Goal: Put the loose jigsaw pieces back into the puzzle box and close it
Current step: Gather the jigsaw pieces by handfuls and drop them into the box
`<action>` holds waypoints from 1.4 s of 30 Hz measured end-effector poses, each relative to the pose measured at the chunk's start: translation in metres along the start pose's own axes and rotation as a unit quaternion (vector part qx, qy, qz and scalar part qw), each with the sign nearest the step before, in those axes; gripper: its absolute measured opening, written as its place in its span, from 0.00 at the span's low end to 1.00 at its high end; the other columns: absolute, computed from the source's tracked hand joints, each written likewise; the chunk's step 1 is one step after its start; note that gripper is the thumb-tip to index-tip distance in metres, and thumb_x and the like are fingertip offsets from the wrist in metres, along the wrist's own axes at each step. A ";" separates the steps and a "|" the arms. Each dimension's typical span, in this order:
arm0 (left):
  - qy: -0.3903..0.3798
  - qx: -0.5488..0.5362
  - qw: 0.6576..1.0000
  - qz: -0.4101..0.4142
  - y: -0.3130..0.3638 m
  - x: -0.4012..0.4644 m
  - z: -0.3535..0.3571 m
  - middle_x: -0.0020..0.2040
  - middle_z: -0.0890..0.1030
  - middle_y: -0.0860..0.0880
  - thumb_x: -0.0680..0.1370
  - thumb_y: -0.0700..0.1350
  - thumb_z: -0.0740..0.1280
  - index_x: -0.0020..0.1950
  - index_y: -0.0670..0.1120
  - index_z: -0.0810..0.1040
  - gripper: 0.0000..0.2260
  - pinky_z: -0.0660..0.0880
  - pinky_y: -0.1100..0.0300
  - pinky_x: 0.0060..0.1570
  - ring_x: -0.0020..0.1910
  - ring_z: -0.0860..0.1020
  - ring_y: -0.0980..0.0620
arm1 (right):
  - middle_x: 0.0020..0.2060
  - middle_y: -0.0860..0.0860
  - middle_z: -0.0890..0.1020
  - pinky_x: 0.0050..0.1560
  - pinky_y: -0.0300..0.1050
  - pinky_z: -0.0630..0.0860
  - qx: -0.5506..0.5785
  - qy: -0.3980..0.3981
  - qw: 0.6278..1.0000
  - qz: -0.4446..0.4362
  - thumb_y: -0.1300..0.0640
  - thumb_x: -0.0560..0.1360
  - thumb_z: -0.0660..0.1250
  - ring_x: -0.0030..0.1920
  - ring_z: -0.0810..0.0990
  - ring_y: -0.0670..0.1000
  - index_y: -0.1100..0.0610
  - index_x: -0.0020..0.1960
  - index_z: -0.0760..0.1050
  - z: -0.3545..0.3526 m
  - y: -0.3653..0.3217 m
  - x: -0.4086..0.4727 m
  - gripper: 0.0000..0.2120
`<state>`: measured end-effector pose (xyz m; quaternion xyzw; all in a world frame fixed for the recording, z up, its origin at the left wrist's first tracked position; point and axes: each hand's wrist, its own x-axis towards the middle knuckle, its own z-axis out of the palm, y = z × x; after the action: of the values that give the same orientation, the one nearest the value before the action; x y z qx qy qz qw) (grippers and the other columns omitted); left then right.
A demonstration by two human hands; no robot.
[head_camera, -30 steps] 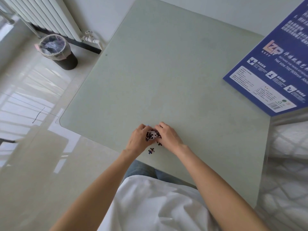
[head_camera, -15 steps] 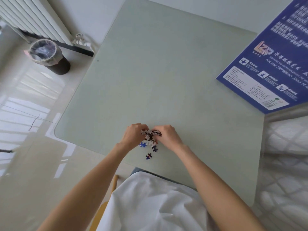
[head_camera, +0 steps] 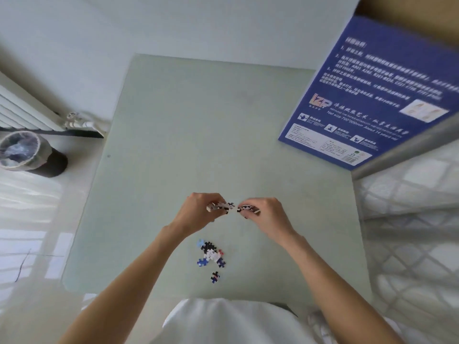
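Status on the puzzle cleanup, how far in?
Early. Done: nothing visibly boxed. In hand: left hand and right hand each pinch a clump of joined pieces above the table. Left: loose pieces near the table's front edge, then boxing everything in the blue puzzle box and closing it.

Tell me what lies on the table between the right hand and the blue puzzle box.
Nothing: in the head view, only bare green tabletop runs from the right hand up to the blue puzzle box. The loose pieces lie nearer the person instead.
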<state>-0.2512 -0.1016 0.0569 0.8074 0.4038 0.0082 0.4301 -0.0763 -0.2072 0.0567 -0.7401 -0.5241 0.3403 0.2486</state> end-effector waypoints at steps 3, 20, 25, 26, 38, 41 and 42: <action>0.025 -0.026 0.996 0.084 0.058 0.024 -0.024 0.36 0.81 0.56 0.73 0.44 0.71 0.45 0.52 0.81 0.04 0.75 0.63 0.37 0.29 0.79 0.59 | 0.33 0.45 0.83 0.45 0.42 0.79 0.052 0.074 0.996 0.004 0.61 0.72 0.71 0.35 0.82 0.42 0.54 0.46 0.82 -0.065 -0.014 -0.007 0.04; 0.198 0.155 0.879 0.405 0.369 0.208 -0.094 0.42 0.80 0.51 0.73 0.45 0.69 0.53 0.48 0.81 0.09 0.68 0.63 0.42 0.38 0.75 0.53 | 0.42 0.53 0.83 0.42 0.47 0.78 -0.207 0.350 0.906 -0.115 0.55 0.76 0.67 0.40 0.81 0.52 0.55 0.56 0.77 -0.387 -0.015 0.055 0.10; 0.155 0.266 0.864 0.398 0.381 0.242 -0.093 0.48 0.81 0.48 0.75 0.46 0.68 0.53 0.48 0.79 0.08 0.71 0.56 0.45 0.46 0.78 0.48 | 0.36 0.46 0.78 0.33 0.34 0.64 -0.224 0.318 0.915 -0.106 0.55 0.77 0.66 0.35 0.74 0.47 0.53 0.53 0.80 -0.389 0.011 0.065 0.07; 0.153 0.286 0.858 0.398 0.381 0.244 -0.093 0.48 0.82 0.49 0.75 0.47 0.67 0.52 0.49 0.79 0.07 0.71 0.56 0.44 0.46 0.78 0.48 | 0.37 0.47 0.81 0.35 0.37 0.67 -0.217 0.311 0.919 -0.106 0.55 0.76 0.66 0.36 0.75 0.47 0.53 0.52 0.81 -0.389 0.014 0.065 0.07; 0.155 0.329 0.831 0.421 0.374 0.240 -0.089 0.43 0.83 0.55 0.78 0.52 0.63 0.49 0.52 0.81 0.09 0.73 0.57 0.40 0.44 0.79 0.52 | 0.43 0.46 0.84 0.44 0.47 0.79 -0.203 0.337 0.914 -0.096 0.49 0.74 0.68 0.40 0.78 0.44 0.50 0.50 0.81 -0.391 0.014 0.063 0.07; 0.151 0.325 0.839 0.409 0.369 0.236 -0.090 0.44 0.83 0.55 0.78 0.48 0.62 0.51 0.53 0.81 0.08 0.74 0.57 0.42 0.45 0.79 0.52 | 0.42 0.45 0.84 0.43 0.49 0.79 -0.222 0.331 0.913 -0.089 0.49 0.75 0.67 0.40 0.80 0.45 0.50 0.49 0.81 -0.391 0.013 0.063 0.07; 0.154 0.322 0.842 0.405 0.367 0.236 -0.089 0.44 0.83 0.55 0.78 0.47 0.62 0.51 0.53 0.81 0.08 0.73 0.59 0.40 0.44 0.79 0.52 | 0.43 0.45 0.84 0.44 0.49 0.80 -0.234 0.331 0.910 -0.083 0.49 0.75 0.67 0.41 0.80 0.46 0.50 0.50 0.81 -0.391 0.012 0.063 0.07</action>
<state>0.1128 0.0035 0.2916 0.9804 0.0814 0.1756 0.0370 0.2441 -0.1562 0.2849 -0.8009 -0.5361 -0.0782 0.2550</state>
